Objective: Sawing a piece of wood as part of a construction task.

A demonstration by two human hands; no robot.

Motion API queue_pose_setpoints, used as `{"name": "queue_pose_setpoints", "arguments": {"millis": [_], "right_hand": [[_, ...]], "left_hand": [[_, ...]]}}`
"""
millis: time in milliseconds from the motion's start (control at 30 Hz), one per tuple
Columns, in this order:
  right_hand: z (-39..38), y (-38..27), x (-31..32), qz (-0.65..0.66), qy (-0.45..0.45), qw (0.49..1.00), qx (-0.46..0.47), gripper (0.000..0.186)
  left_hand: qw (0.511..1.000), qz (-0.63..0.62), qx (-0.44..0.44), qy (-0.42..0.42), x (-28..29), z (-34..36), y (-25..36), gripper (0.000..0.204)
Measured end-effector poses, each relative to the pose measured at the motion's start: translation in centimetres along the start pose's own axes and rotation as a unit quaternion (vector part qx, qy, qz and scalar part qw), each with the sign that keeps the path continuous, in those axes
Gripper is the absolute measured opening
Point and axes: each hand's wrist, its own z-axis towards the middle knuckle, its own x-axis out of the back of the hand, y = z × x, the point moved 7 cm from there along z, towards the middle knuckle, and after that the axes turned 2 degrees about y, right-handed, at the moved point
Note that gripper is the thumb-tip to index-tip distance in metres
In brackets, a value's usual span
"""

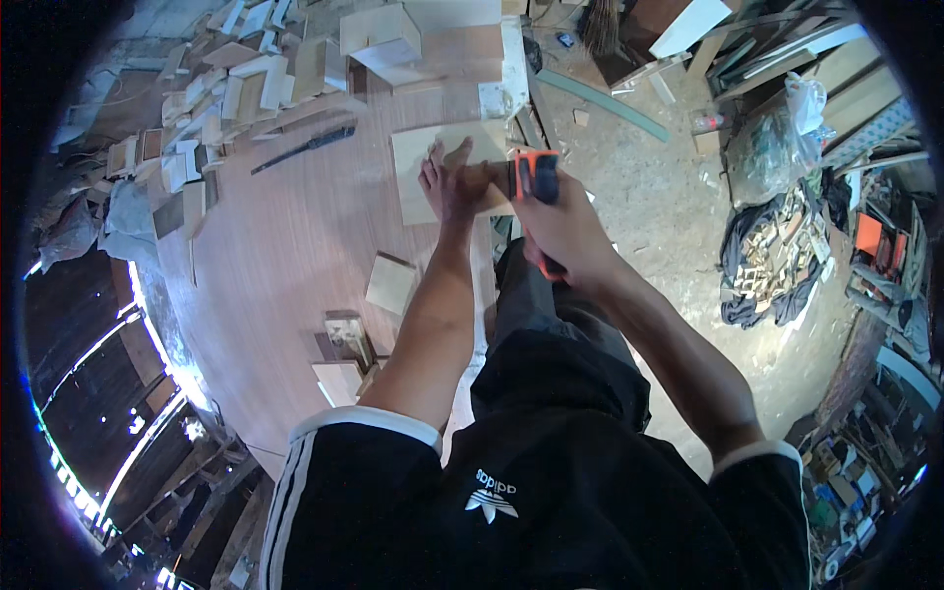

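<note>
While the left hand lies palm down with its fingers spread, gripping nothing, it rests on a pale, flat wooden board near the right-hand edge of the bench. Just to its right, the right hand is curled firmly around the orange-and-black handle of a tool. The handle stands close beside the board's right side; the working end is too hard to make out, so whether it touches the wood cannot be told.

Nearer the person, left of the left forearm, a small pale wooden block sits on the wood-grained bench top, and below it is a little cluster of wood pieces. Beyond the board, to the left, lies a long, narrow dark strip, set at a slant. At the far end of the bench stands a box-shaped wooden piece, and many wood offcuts are heaped along the far left.

To the right, a concrete floor is scattered with bits of debris. On it lie a long greenish strip and, farther right, a dark sack spread open and full of wood scraps. Just above the sack is a bulky clear plastic bag.
</note>
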Motion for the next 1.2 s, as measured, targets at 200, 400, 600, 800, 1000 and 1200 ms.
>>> {"name": "queue_pose_setpoints", "arguments": {"millis": [200,400,600,800,1000,1200], "right_hand": [[2.8,4.9,1.8,-0.02,0.03,0.999,0.006,0.013],[8.3,6.2,1.9,-0.091,0.062,0.994,0.011,0.01],[0.9,1.9,0.9,-0.002,-0.018,1.0,-0.002,0.009],[10.4,6.9,1.7,-0.066,0.047,0.997,0.008,0.003],[5.5,5.2,0.5,-0.071,0.012,0.997,-0.008,0.005],[9.0,6.3,1.7,-0.071,0.024,0.997,-0.028,0.007]], "left_hand": [[1.0,-0.029,0.002,-0.004,-0.4,-0.4,1.5,0.058],[1.0,-0.011,-0.014,-0.002,-0.1,0.2,2.2,0.059],[0.999,0.028,0.025,0.0,0.1,0.0,-0.8,0.06],[1.0,-0.013,0.006,-0.009,-0.7,1.5,2.4,0.061],[1.0,-0.009,0.012,-0.004,0.1,-0.9,-0.2,0.064],[1.0,-0.028,0.004,-0.003,0.1,0.4,1.4,0.062]]}}
